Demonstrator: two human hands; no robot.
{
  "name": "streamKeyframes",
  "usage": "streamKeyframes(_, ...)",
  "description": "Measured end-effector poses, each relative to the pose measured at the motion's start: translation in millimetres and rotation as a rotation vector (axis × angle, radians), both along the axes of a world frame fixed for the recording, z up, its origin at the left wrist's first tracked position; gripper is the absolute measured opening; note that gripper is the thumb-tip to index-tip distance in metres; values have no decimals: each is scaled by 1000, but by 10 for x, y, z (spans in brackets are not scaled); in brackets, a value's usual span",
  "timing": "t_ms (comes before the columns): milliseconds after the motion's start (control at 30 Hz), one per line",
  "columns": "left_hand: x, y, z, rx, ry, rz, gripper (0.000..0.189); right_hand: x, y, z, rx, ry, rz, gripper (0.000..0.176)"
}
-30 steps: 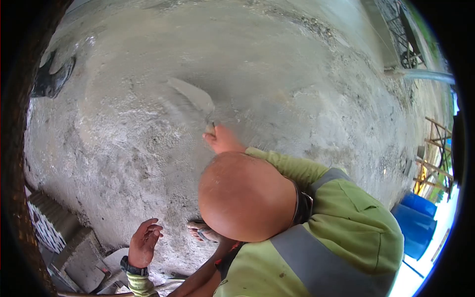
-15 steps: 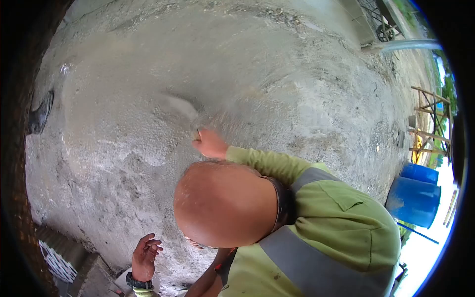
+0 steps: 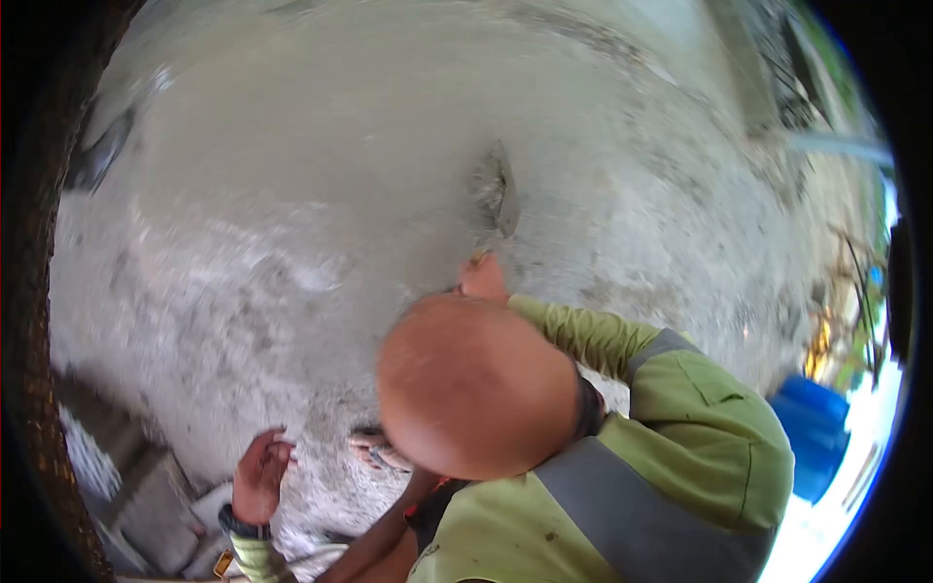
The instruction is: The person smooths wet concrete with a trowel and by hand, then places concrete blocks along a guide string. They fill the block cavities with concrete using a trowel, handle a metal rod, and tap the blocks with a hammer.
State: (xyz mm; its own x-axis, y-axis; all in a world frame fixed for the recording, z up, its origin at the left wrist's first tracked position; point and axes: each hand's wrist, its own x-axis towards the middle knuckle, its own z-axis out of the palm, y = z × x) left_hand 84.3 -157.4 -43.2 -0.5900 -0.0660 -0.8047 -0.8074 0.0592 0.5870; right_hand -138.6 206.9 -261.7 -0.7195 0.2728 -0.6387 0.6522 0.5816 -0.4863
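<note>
Neither my left hand nor my right hand shows. Close in front of me, a co-worker (image 3: 661, 486) in a green shirt with grey bands bends low over wet grey concrete (image 3: 321, 175). The co-worker's right hand (image 3: 483, 277) grips the handle of a trowel (image 3: 508, 199), whose blade is tilted at the concrete surface with some wet mix beside it. The co-worker's left hand (image 3: 260, 476), wearing a dark wristwatch (image 3: 243, 525), hangs with fingers loosely bent and seems to hold nothing. Part of a bare foot (image 3: 379, 449) shows under the co-worker.
A dark, shiny boot-like shape (image 3: 100, 154) lies at the left edge. Grey blocks (image 3: 160, 515) stand at lower left. Blue barrels (image 3: 812, 432) and a blurred wooden frame (image 3: 855, 291) are at the right. A pale pipe (image 3: 841, 146) is at upper right.
The co-worker's right hand has moved the trowel to the right, and its blade now stands more on edge. The co-worker's left hand has shifted slightly up and left. My view has turned a little.
</note>
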Motion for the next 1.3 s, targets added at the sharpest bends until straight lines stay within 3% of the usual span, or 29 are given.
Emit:
streamKeyframes(67,-50,23,48,-20,43,-20,37,245,-589,-107,141,70,316,26)
streamKeyframes(133,-21,21,58,-42,55,11,35,376,-1086,-62,-752,-249,42,30)
streamKeyframes(200,8,16,67,-107,93,-48,32,361,-1612,168,-877,-305,191,34)
streamKeyframes(267,89,-49,-18,-111,57,28,33,373,-1986,311,-984,-360,306,37)
streamKeyframes(333,142,-93,-40,-130,59,-69,35,325,-2234,378,-1060,-371,291,42)
streamKeyframes(367,151,-121,-21,-145,57,-71,36,297,-2141,252,-1105,-340,436,44)
streamKeyframes(500,251,-185,-3,-199,56,-57,36,-20,-1457,320,-568,-151,1011,41)
streamKeyframes(567,318,-220,-42,-202,76,-41,38,-76,-1002,138,-390,252,1211,36)
streamKeyframes(633,330,-224,-88,-139,56,-74,42,-256,-767,142,-303,143,1392,37)
streamKeyframes(733,275,-207,-220,-96,48,-124,41,-707,-1048,161,-197,102,1563,40)
streamKeyframes(833,110,-255,-250,-133,70,-146,44,-1124,-1696,351,-366,58,1547,37)
streamKeyframes(900,40,-380,-347,-77,166,-126,54,-1219,-2293,1026,-529,-327,1380,33)
streamKeyframes(933,-47,-397,-303,-92,164,-118,54,-1225,-2555,1177,-586,-370,1382,32)
streamKeyframes(1033,-511,-512,-25,283,-22,352,74,-1057,-3263,1562,-811,-533,1240,35)
streamKeyframes(1067,-639,-578,124,261,-9,348,74,-960,-3464,1817,-843,-462,1307,37)
streamKeyframes(1100,-757,-640,274,319,87,561,74,-829,-3618,2068,-872,-394,1374,39)
streamKeyframes(1133,-852,-699,412,381,184,774,74,-642,-3739,2192,-936,-349,1297,41)
streamKeyframes(1167,-884,-771,525,321,251,832,68,-454,-3852,2265,-1000,-309,1215,43)
streamKeyframes(1200,-876,-789,618,245,339,854,57,-331,-3925,2297,-1146,-481,1200,45)
streamKeyframes(1267,-826,-835,770,152,368,973,46,-103,-4023,2307,-1216,-344,1250,49)
streamKeyframes(1300,-693,-890,750,185,417,926,42,-65,-4024,2364,-1195,-437,1285,48)
